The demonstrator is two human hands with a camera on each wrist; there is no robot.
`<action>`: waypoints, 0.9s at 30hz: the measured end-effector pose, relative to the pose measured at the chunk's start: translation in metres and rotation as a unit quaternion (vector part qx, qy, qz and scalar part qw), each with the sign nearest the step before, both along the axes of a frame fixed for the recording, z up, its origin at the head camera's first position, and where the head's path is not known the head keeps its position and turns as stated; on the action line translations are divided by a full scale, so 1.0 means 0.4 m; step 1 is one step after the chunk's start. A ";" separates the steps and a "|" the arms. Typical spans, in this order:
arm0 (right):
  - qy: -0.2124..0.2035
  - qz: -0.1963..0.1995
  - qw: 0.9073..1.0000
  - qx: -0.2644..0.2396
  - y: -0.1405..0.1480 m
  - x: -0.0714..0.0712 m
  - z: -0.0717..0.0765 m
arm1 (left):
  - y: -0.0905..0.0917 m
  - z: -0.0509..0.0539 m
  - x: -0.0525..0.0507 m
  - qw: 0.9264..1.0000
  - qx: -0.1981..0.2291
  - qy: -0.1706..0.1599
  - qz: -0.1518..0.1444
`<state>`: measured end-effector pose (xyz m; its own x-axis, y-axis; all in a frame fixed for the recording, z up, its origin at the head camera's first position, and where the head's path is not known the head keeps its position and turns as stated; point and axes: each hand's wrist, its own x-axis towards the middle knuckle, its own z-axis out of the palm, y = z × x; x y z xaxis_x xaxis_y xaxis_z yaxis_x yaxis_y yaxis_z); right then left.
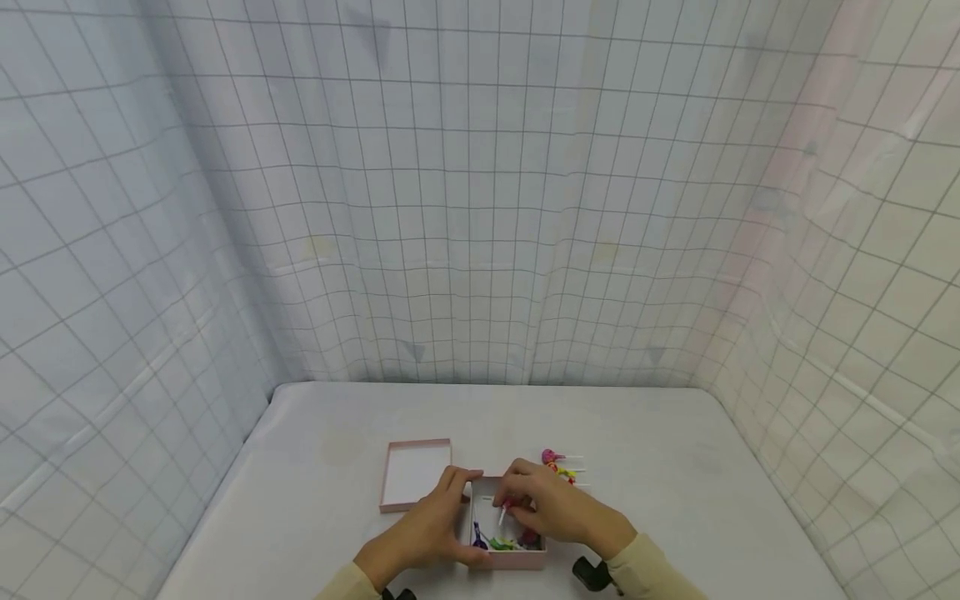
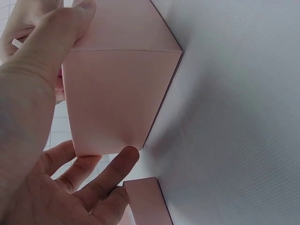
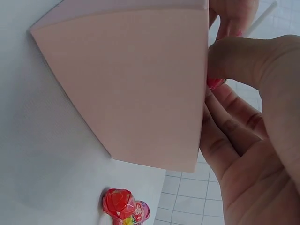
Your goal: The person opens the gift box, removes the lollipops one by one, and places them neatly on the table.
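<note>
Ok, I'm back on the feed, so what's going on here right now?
A person's left hand steadies a rectangular pink cardboard-like box, while the right hand pinches a reddish-pink lollipop with a white stick at its open top. Inside are more lollipops, including a purple-wrapped lollipop and a green-wrapped lollipop. Other brightly wrapped lollipops lie on the white-covered table to the right. A shallow pink-edged, white-lined lid lies left of the box.

Pink box (image 3: 122, 89) common to high head view, close wrist views
</note>
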<state>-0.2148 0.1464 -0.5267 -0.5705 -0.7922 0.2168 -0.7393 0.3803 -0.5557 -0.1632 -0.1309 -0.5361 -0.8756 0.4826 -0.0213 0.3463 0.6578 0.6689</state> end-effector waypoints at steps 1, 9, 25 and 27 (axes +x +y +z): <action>0.000 -0.001 1.000 -0.002 0.001 0.001 0.000 | 0.000 0.001 0.000 1.000 0.001 0.002 -0.002; 0.004 -0.012 1.000 -0.005 0.004 0.003 -0.004 | -0.001 0.003 -0.003 1.000 -0.003 0.001 -0.002; 0.039 -0.014 0.998 -0.038 0.026 -0.005 -0.017 | 0.008 -0.009 0.004 1.000 -0.010 0.005 0.007; 0.041 -0.012 0.998 -0.048 0.031 -0.008 -0.015 | 0.008 -0.009 0.003 1.000 -0.011 0.008 0.008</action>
<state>-0.2180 0.1588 -0.5328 -0.5656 -0.7525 0.3373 -0.7756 0.3464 -0.5277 -0.1619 -0.1275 -0.5396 -0.8836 0.4678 -0.0176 0.3459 0.6776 0.6490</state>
